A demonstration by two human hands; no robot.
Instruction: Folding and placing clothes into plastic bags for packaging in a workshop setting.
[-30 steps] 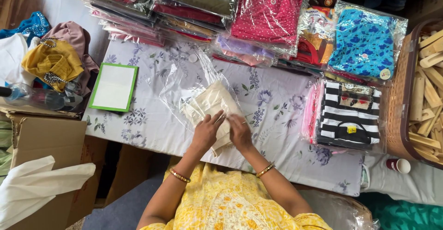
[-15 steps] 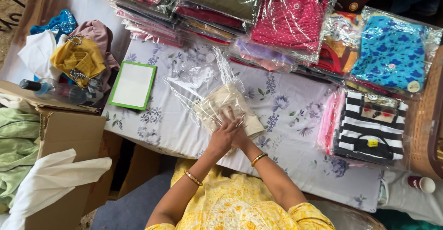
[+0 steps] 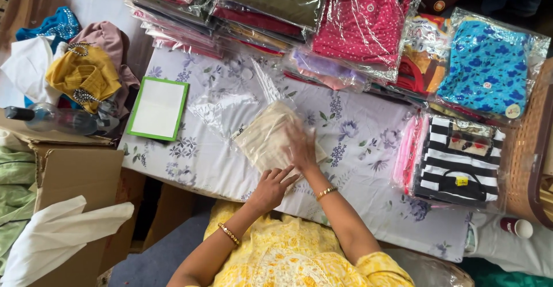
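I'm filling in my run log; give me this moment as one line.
left hand: at near edge of bagged cream garment | right hand: flat on it, blurred | surface: floral cloth | nearby: green-framed board

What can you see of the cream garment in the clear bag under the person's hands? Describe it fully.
The cream garment is folded into a flat, roughly rectangular bundle of soft, pale cloth inside a clear plastic bag whose open end reaches away from the person. It lies tilted on the floral tablecloth. The right hand, blurred, presses on it; the left hand touches its near edge.
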